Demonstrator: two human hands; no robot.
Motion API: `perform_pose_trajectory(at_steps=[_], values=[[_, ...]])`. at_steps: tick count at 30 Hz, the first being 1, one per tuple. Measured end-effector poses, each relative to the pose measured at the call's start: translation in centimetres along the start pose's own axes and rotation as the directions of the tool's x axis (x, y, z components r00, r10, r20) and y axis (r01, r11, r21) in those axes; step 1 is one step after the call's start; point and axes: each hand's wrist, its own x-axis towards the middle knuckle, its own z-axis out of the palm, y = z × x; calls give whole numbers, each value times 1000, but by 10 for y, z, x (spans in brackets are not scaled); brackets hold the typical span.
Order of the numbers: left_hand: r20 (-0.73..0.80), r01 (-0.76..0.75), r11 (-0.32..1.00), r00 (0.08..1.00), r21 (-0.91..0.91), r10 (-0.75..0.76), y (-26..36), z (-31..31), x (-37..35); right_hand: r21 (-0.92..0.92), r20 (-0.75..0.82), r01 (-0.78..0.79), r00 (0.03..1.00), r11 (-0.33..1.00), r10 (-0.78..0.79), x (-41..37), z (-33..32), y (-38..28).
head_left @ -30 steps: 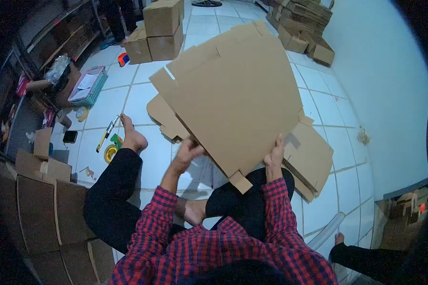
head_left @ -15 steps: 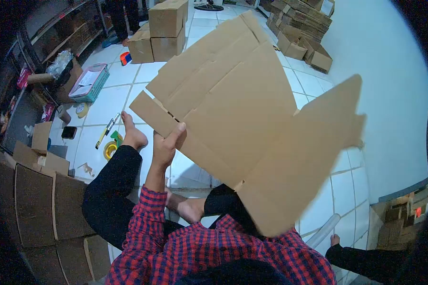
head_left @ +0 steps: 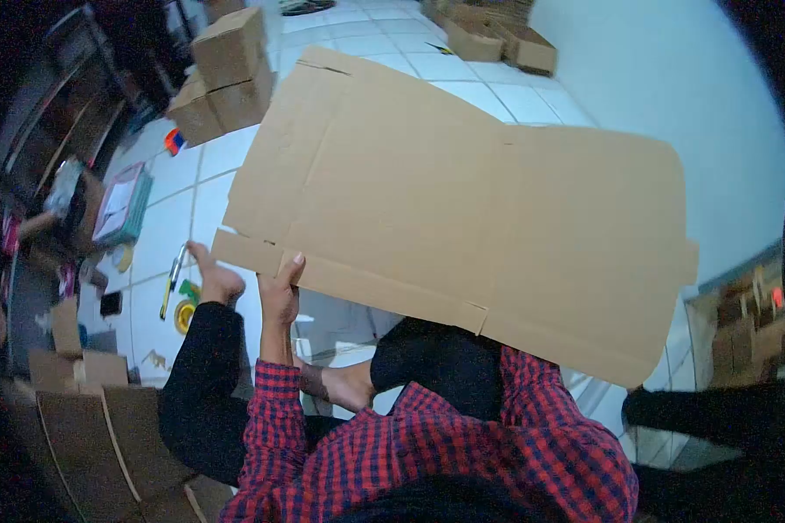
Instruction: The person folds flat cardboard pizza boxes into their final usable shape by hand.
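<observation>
A large unfolded sheet of die-cut cardboard (head_left: pixel 392 192) spans the middle of the view, held up above my lap. Creases and small slots run across it, and its right end has rounded corners. My left hand (head_left: pixel 281 292) grips its lower left edge, thumb on top and fingers beneath. The right sleeve reaches under the sheet, which hides my right hand completely. Below the cardboard are my bent legs in black trousers and a bare foot.
On the tiled floor to the left lie a cutter knife (head_left: pixel 173 281), a yellow tape roll (head_left: pixel 184 315) and a phone (head_left: pixel 111 303). A teal basket (head_left: pixel 124 205) holds papers. Boxes (head_left: pixel 227 78) are stacked behind; more cartons (head_left: pixel 105 436) stand lower left. A white wall rises right.
The cardboard has turned clockwise and flattened out, its right panel opening toward the wall. My left hand keeps its grip on the edge. The camera view has shifted as well.
</observation>
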Motion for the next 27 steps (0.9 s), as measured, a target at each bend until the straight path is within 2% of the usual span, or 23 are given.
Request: perform_pose_trajectory(at_steps=[4,7,9,10,11,12,13,14,15,16,17,18,19,20,21,22,24,25,27], values=[[82,34,999,996,28,-36,-25,17,-6,-215,-28,43,998,976,-51,10,4,-19],[145,74,994,986,82,-86,-27,29,0,-347,-7,-6,1000,938,4,40,-8,-28],[262,82,994,963,-77,-59,-44,18,20,-373,2,-77,996,925,84,69,-35,-25],[213,86,995,972,44,-94,-46,21,26,-337,-24,-76,997,938,72,76,-39,-24],[208,90,995,973,45,-97,-47,22,31,-338,-27,-83,997,937,78,77,-46,-21],[438,316,905,883,-286,-170,-43,26,31,-320,-135,-50,991,946,7,73,-46,-18],[652,556,657,748,-509,-127,-41,30,28,-305,-241,-14,968,952,-64,70,-47,-15],[658,510,735,744,-446,-116,-45,31,20,-304,-244,-20,968,952,-58,66,-50,-15],[667,460,804,737,-377,-109,-54,31,10,-192,-323,4,944,981,-67,61,-58,-15],[710,479,825,689,-299,-143,-73,22,-1,-78,-402,41,913,996,-69,56,-63,-13],[728,467,872,647,-145,-226,-89,17,-14,-76,-410,39,910,996,-67,48,-62,-12],[697,470,881,613,56,-372,-91,25,-29,-63,-497,128,856,990,-142,40,-57,-11],[691,438,891,609,118,-390,-98,33,-39,-60,-579,216,787,974,-211,32,-56,-8],[656,373,912,647,173,-389,-105,43,-48,-62,-584,215,785,975,-210,25,-54,-5],[620,307,924,686,229,-381,-105,58,-56,-116,-571,297,761,948,-308,19,-54,-1],[618,308,923,686,230,-384,-103,74,-61,-167,-552,377,730,911,-403,14,-51,4],[504,190,975,834,119,-224,-99,99,-65,-134,-573,389,720,911,-392,2,-39,8],[511,189,974,830,121,-225,-98,100,-62,-105,-593,404,708,909,-383,-4,-30,10],[283,267,933,900,243,-331,-97,101,-55,-171,-561,433,696,885,-449,-18,-17,17]])
